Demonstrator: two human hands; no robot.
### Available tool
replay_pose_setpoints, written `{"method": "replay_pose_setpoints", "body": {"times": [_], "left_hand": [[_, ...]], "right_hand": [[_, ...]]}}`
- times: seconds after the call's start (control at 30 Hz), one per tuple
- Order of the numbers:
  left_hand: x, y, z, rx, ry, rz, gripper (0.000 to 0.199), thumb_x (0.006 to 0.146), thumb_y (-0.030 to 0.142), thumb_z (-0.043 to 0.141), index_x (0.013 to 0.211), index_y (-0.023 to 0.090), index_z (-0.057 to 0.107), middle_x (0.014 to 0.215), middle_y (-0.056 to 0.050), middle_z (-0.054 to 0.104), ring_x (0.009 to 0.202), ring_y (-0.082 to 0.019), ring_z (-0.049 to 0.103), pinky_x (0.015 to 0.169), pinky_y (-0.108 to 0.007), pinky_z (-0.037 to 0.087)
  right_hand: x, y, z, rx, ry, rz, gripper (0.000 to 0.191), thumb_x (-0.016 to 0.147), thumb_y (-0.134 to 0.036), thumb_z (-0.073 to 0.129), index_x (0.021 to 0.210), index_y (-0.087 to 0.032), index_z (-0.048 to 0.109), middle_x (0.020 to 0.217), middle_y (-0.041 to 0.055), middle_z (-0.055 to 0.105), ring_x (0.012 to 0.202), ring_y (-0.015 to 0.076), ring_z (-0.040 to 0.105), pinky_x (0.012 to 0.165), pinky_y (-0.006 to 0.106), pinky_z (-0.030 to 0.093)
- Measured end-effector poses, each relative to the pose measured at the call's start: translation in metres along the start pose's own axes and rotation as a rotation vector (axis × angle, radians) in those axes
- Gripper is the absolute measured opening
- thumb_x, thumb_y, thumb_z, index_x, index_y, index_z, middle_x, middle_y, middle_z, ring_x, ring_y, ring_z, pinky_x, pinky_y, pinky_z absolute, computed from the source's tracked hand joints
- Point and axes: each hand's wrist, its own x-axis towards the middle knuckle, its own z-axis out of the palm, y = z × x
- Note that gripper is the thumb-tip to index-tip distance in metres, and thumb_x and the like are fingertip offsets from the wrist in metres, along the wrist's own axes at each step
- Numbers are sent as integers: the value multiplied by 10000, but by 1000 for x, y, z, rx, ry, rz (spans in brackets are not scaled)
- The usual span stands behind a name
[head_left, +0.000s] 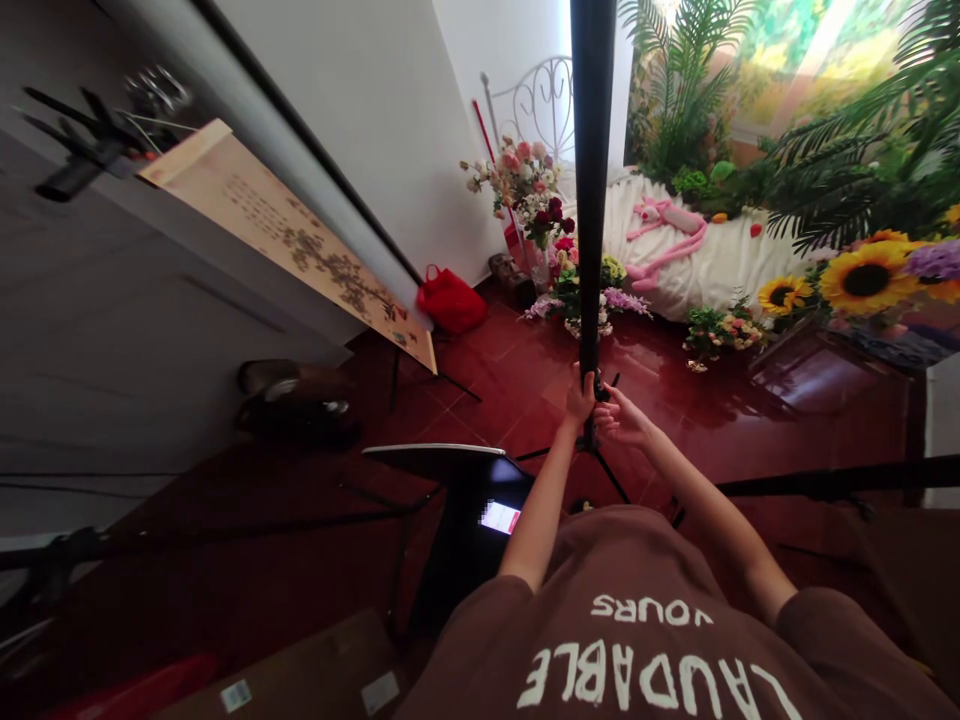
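A tall black tripod stand (592, 200) rises in front of me, its pole running out of the top of the view and its thin legs spread on the floor. My left hand (580, 398) is wrapped round the lower part of the pole. Just right of it, my right hand (621, 418) has its fingers closed at a small dark clamp knob (600, 388) on the pole. Part of that knob is hidden behind the fingers. Left of my forearm, a black surface carries a lit phone-like screen (501, 517).
A hanging scroll (300, 240) slants at the left, near a red bag (451, 300). Flower bunches (525, 175), sunflowers (866, 278) and a white draped bed (675, 270) with a pink plush toy (675, 222) stand ahead. Another dark pole (840, 478) crosses at right. A cardboard box (315, 670) lies low left.
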Motion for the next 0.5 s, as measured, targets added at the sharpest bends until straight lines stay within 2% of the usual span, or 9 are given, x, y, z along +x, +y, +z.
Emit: {"method": "replay_pose_setpoints", "body": {"times": [0.1, 0.2, 0.3, 0.4, 0.5], "left_hand": [[2, -4, -1, -22, -12, 34, 585, 892, 663, 311, 1092, 186, 582, 857, -68, 644, 760, -159, 611, 743, -285, 476], [3, -8, -3, -36, -27, 31, 602, 868, 692, 334, 1069, 184, 585, 781, -54, 624, 740, -167, 604, 725, -293, 473], [4, -9, -5, -55, -44, 22, 604, 852, 706, 356, 1051, 183, 581, 763, -51, 616, 760, -173, 609, 716, -293, 474], [4, -10, -6, -81, -60, 26, 572, 864, 686, 356, 1042, 187, 571, 837, -64, 636, 781, -167, 616, 710, -287, 480], [4, -11, -5, -89, -59, 35, 530, 880, 655, 362, 1048, 193, 561, 907, -73, 648, 823, -168, 628, 737, -290, 491]], "right_hand": [[10, 5, -3, 134, -78, -73, 434, 929, -405, 512, 615, -224, 273, 464, -102, 310, 363, 31, 297, 302, 89, 257], [22, 7, -3, 46, -3, -182, 419, 865, -260, 570, 605, -228, 242, 437, -126, 228, 345, 30, 178, 287, 104, 167], [26, 7, -5, -223, 120, -340, 401, 747, -226, 642, 607, -230, 266, 431, -135, 226, 356, 33, 137, 302, 146, 109], [17, 4, -8, -626, 235, -657, 426, 633, -255, 723, 600, -223, 299, 476, -117, 312, 420, 40, 250, 371, 158, 212], [3, -5, -6, -982, 301, -910, 366, 610, -296, 754, 656, -210, 401, 593, -81, 430, 527, 66, 380, 464, 179, 330]]}}
